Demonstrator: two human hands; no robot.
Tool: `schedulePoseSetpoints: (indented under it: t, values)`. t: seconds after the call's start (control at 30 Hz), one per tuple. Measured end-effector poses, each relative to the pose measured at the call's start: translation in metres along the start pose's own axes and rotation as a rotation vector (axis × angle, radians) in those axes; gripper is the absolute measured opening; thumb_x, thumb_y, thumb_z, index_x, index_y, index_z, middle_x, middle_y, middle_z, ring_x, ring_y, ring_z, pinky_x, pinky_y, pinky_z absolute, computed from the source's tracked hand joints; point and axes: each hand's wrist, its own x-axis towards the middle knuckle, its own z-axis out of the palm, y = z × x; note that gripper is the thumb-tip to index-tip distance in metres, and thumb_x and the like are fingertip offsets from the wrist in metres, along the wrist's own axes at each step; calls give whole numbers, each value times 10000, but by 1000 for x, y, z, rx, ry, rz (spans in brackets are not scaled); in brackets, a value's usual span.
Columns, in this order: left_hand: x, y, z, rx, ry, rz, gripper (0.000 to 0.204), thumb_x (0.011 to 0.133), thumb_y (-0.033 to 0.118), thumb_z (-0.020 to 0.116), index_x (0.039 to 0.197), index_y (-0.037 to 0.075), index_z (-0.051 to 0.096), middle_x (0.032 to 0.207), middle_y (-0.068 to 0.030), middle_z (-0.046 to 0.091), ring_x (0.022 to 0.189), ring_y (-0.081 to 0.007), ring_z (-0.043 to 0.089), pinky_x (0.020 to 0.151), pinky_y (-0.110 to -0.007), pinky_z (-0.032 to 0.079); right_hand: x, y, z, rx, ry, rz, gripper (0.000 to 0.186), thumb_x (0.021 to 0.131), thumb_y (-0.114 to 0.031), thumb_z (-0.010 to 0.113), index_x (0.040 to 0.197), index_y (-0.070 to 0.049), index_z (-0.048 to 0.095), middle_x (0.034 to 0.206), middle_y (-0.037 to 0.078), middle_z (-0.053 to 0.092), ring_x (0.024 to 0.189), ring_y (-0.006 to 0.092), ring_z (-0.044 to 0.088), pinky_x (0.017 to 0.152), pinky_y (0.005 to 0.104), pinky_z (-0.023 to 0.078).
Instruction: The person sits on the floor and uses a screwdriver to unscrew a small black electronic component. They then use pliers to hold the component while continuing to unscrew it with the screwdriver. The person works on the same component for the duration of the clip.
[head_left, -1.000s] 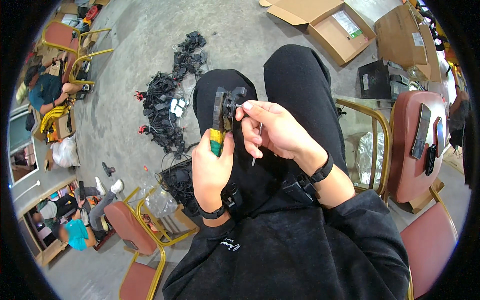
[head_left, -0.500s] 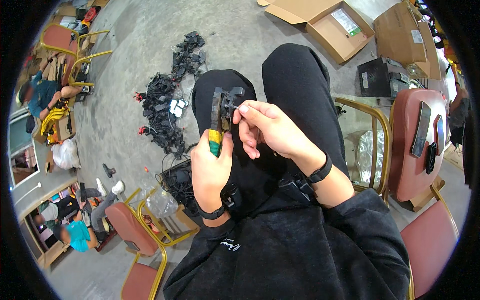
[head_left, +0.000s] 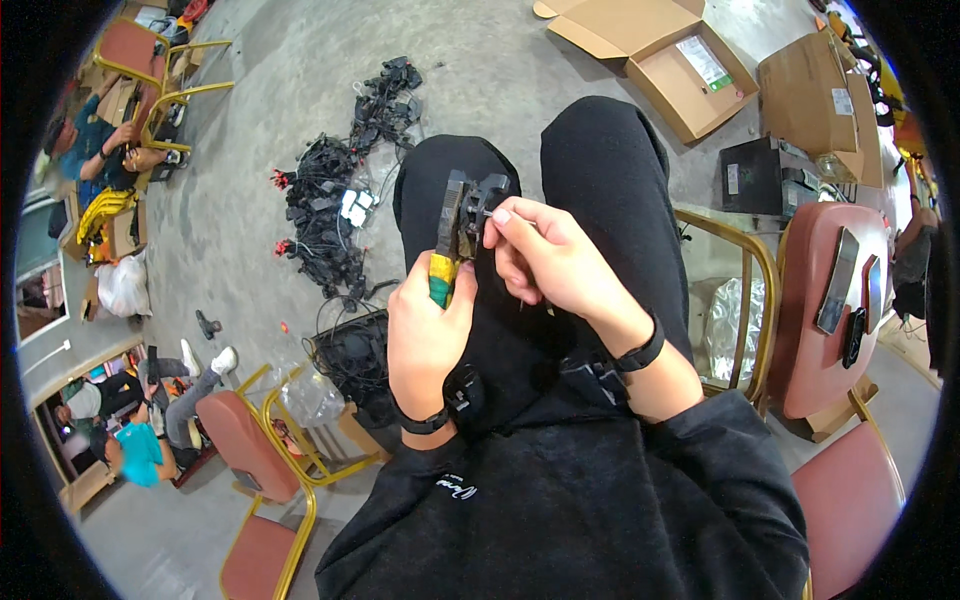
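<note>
Above my left knee, my left hand (head_left: 428,325) is closed around a dark, long-headed tool with a yellow-and-green handle (head_left: 441,278). Its ridged dark upper part points away from me. Right beside that part is a small black plastic piece with prongs (head_left: 483,198); whether the left fingers also hold it is hidden. My right hand (head_left: 552,258) pinches thumb and forefinger at the black piece's right side. Something thin seems to be between the fingertips, too small to name. The other right fingers are curled in.
Black cabled devices (head_left: 325,205) lie heaped on the floor ahead-left, near a black cable-filled crate (head_left: 355,350). An open cardboard box (head_left: 690,85) is ahead-right. Phones (head_left: 838,280) rest on a red chair (head_left: 800,350) at right. Several people sit at far left.
The whole view has shifted slightly. Both hands keep their grip at the tool and black piece, which have turned a little; the right fingertips stay against the black piece.
</note>
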Motion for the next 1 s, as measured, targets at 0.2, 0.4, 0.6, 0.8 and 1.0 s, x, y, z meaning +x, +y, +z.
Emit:
schedulePoseSetpoints:
  t: [0.2, 0.4, 0.6, 0.8, 1.0]
  values:
    - [2, 2, -3, -25, 8, -39, 252, 922, 238, 690, 938, -6, 627, 786, -239, 667, 780, -435, 680, 662, -445, 512, -2, 7, 10, -404, 238, -223, 230, 1074, -196, 513, 945, -33, 612, 647, -54, 482, 600, 29, 429, 546, 213, 346]
    - [1, 11, -11, -23, -9, 0, 263, 917, 222, 691, 922, -27, 608, 826, -277, 661, 838, -479, 652, 685, -481, 511, -2, 6, 11, -339, 222, -180, 256, 1077, -230, 514, 932, -41, 609, 618, -41, 499, 561, 31, 432, 526, 210, 341]
    - [0, 4, -11, -64, 64, 76, 268, 899, 215, 705, 907, -31, 599, 770, -269, 622, 771, -480, 622, 643, -460, 477, -3, 6, 14, -382, 230, -144, 230, 1080, -220, 503, 970, -42, 598, 651, -50, 478, 588, 38, 427, 528, 223, 352]
    - [0, 6, -8, -91, 75, 95, 226, 900, 147, 694, 887, -44, 574, 760, -274, 606, 784, -493, 606, 643, -474, 463, -2, 9, 9, -378, 221, -148, 254, 1086, -242, 492, 974, -37, 590, 634, -23, 505, 570, 45, 449, 529, 221, 364]
    - [-1, 7, -3, -74, 100, 88, 223, 900, 138, 691, 900, -51, 574, 773, -267, 621, 793, -486, 609, 648, -478, 461, -2, 8, 8, -409, 208, -148, 253, 1093, -239, 470, 981, -39, 578, 640, -24, 492, 569, 45, 430, 523, 222, 349]
